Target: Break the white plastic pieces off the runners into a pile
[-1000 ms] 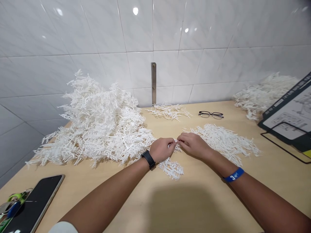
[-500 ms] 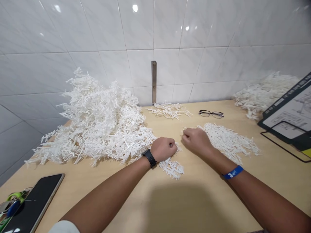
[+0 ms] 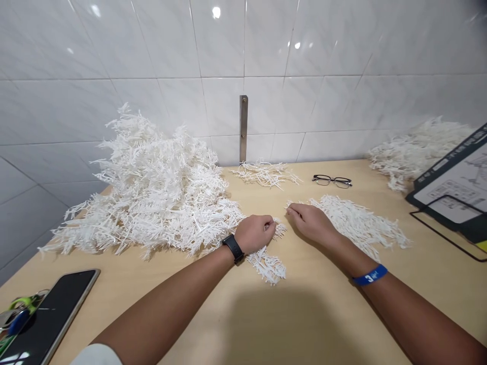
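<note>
A large heap of white branching plastic-like pieces [image 3: 163, 187] stands on the left of the wooden table. My left hand [image 3: 255, 233], with a black watch at the wrist, is closed around a bunch of white pieces [image 3: 268, 266] that sticks out below and beyond the fist. My right hand [image 3: 310, 221], with a blue wristband, is closed with fingertips pinched beside a flat pile of white pieces [image 3: 353, 218]; a few white tips show at its fingers. A small scatter of thin white pieces [image 3: 266, 174] lies near the wall.
Black-framed glasses [image 3: 332, 181] lie at the back right. Another white heap [image 3: 414, 149] sits behind a dark printed board [image 3: 456, 187] with a black wire frame. A phone [image 3: 57, 314] and keys [image 3: 19, 314] are at the front left. A metal strip [image 3: 243, 129] is on the tiled wall.
The view has shifted slightly. My right hand has turned a little, so more of its curled fingers shows. My left hand has hardly moved and stays closed on its bunch.
</note>
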The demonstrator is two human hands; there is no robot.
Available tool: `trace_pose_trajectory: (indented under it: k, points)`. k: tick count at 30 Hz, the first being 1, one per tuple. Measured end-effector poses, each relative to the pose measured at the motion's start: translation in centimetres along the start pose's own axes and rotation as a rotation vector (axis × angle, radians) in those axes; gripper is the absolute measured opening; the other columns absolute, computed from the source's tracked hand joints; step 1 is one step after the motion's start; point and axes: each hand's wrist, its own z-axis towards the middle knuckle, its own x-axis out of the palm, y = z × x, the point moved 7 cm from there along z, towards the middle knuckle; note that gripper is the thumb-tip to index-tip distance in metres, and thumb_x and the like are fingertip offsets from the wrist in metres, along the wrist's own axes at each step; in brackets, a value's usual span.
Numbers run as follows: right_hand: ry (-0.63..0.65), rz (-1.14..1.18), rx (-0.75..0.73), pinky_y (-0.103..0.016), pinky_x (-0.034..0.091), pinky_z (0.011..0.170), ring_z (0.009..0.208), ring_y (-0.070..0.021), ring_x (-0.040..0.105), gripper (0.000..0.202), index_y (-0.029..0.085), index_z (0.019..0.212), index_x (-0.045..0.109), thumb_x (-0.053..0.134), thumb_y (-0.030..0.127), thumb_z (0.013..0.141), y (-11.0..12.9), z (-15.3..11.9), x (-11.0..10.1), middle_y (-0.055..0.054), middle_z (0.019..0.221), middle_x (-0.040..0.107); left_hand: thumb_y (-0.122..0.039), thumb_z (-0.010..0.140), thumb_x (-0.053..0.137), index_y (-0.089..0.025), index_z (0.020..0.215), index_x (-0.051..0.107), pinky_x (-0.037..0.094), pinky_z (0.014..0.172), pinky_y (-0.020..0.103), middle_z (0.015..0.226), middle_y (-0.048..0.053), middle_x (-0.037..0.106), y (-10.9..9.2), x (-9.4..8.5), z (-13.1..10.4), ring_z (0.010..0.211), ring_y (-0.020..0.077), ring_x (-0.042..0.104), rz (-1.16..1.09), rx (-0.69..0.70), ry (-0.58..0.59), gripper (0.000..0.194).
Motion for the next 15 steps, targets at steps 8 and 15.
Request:
trace_pose_trajectory:
  k: [8,15]
  points:
    - [0.081,0.097,-0.201,-0.025,0.027,0.057,0.061,-0.0139,0.050,0.020,0.021,0.074,0.056,0.050,0.033,0.089,2.9,-0.9,1.0,0.001,0.065,0.059,-0.038,0.094,0.040,-0.021,0.075,0.063,0.020,0.053,0.028,0.069,0.002,0.066,-0.1,0.0,0.0,0.059,0.0153,0.051,0.033,0.035,0.003,0.034]
    - [-0.040,-0.051,-0.284,-0.027,0.026,0.062,0.059,-0.0139,0.047,0.025,0.020,0.064,0.052,0.045,0.021,0.088,3.1,-0.7,0.9,-0.001,0.063,0.059,-0.030,0.090,0.041,-0.020,0.072,0.062,0.021,0.053,0.029,0.068,0.002,0.066,0.0,0.3,0.1,0.059,0.0150,0.051,0.063,0.058,-0.001,0.030]
